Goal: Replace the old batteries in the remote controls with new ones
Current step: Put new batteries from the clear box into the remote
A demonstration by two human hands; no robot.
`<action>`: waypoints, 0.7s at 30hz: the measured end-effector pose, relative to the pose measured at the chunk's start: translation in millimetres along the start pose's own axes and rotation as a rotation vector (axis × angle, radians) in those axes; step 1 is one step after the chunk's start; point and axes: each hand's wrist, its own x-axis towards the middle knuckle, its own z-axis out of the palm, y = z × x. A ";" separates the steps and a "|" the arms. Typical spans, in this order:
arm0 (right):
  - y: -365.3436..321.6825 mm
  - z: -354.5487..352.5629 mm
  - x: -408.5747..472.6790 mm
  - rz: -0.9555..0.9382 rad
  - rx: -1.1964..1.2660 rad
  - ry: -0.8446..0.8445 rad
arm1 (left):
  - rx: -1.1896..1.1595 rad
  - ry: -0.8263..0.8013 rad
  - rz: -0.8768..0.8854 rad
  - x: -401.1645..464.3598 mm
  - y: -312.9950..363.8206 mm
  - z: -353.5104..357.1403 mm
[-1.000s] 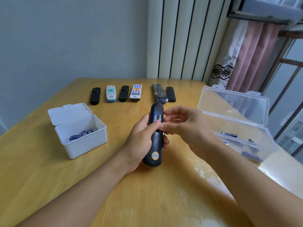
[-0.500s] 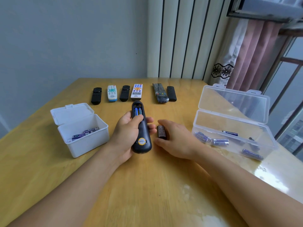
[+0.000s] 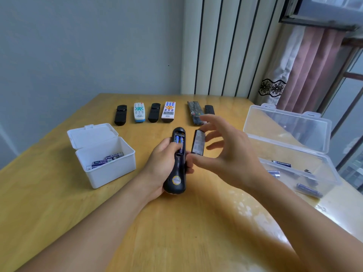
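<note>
My left hand (image 3: 161,163) grips a black remote (image 3: 176,171) face down above the table, its battery bay open with two blue batteries (image 3: 179,141) seated inside; my thumb lies over their lower ends. My right hand (image 3: 224,154) holds the remote's battery cover (image 3: 198,142) upright just to the right of the bay, pinched between thumb and fingers, with the other fingers spread.
Several remotes (image 3: 154,112) lie in a row at the table's far side. A white box (image 3: 110,165) with batteries stands open at left. A clear plastic box (image 3: 290,146) with several batteries stands open at right. The wooden table (image 3: 176,232) has bare surface in front.
My right hand picked the battery cover up off the table and raised it beside the open bay. My left hand kept hold of the remote and lifted it slightly.
</note>
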 end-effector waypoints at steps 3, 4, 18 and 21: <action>-0.2 4.6 -1.8 -0.043 0.058 -0.066 | -0.059 -0.101 -0.076 -6.3 -1.3 7.3; 1.3 6.9 -2.0 -0.047 0.042 -0.073 | -0.083 -0.126 -0.079 -7.2 -2.5 9.5; 11.6 14.9 -4.5 -0.200 -0.074 -0.032 | -0.040 -0.148 0.067 -8.2 -5.6 11.0; 14.3 18.8 -3.4 -0.186 -0.024 0.004 | -0.028 -0.147 0.084 -7.3 -5.8 10.3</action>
